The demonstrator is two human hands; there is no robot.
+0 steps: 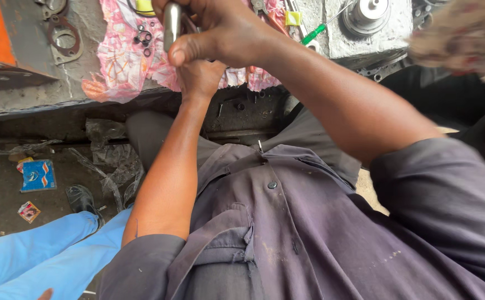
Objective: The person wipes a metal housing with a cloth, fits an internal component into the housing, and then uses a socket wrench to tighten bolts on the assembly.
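Metal rod (172,25) gripped by closed right hand (220,30), left hand (200,78) beneath

Grimy workbench (25,91) over littered dirt floor (3,200)

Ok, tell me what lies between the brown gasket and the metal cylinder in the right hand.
Head view: pink patterned cloth with small dark rings lies between gasket and cylinder.

- Soft, even daylight, no glare.
- Deep shade under the grey concrete bench (25,94).
- Blurred patterned cloth (459,33) at top right; wide-angle stretch at edges.
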